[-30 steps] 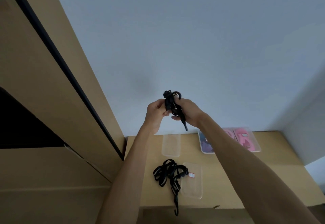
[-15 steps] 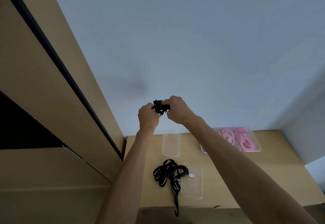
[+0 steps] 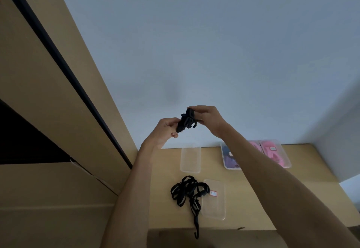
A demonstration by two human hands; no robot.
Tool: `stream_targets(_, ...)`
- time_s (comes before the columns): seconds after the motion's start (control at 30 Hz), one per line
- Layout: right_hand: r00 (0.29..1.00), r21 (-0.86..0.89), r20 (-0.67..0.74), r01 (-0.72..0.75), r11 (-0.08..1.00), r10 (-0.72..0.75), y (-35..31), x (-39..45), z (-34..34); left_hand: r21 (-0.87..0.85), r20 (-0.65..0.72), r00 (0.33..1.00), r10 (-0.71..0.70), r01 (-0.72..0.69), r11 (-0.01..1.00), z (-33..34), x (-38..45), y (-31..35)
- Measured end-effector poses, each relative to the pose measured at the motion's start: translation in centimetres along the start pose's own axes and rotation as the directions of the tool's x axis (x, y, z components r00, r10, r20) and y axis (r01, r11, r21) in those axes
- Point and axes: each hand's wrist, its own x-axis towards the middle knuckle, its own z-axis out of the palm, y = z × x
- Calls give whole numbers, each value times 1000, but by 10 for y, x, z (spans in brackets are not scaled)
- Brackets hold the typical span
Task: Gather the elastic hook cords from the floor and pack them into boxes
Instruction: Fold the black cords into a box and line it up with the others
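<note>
We hold a bundled black hook cord [image 3: 186, 120] up in front of the wall, well above the wooden table [image 3: 303, 205]: our left hand [image 3: 165, 131] pinches its lower end with curled fingers, and our right hand [image 3: 207, 116] grips its upper part, one hook showing beneath. On the table a second, loose black cord [image 3: 188, 193] lies tangled, its hook hanging over the near edge, partly overlapping a clear lid [image 3: 214, 200]. Farther back sit an empty clear box [image 3: 190, 158] and boxes with pink contents [image 3: 272, 152]
</note>
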Motion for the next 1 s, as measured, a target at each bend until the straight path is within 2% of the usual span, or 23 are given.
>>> stream_targets(0.1,988,166,26,-152,974,150,12,-2,-6,-72,-9,1000,-12,12,997,7,3,0)
stream_targets(0.27,983,309,-22,-165,937,180,5,0,1,-288,-95,995,-24,-5,958,23,9,0)
stream_targets(0.43,938,330,-241,-162,930,248,-9,8,9,-196,-330,942,-56,-10,981,37,21,0)
stream_targets(0.57,936,382,-262,-124,916,236,-12,7,13,-244,-428,898,-103,-5,970,48,25,-6)
stream_targets(0.7,986,264,-164,3,965,42,-8,0,23,-364,-469,866,-173,-11,931,54,28,-1)
stream_targets(0.83,967,-14,-222,125,992,-125,-10,2,28,-384,-465,872,-152,-44,922,50,26,6)
stream_targets(0.9,952,-156,-268,108,982,-147,-10,2,28,-347,-477,869,-134,-46,937,48,26,8)
stream_targets(1.0,943,-168,-312,65,984,-116,-9,0,29,-245,-488,869,-81,-47,968,47,25,11)
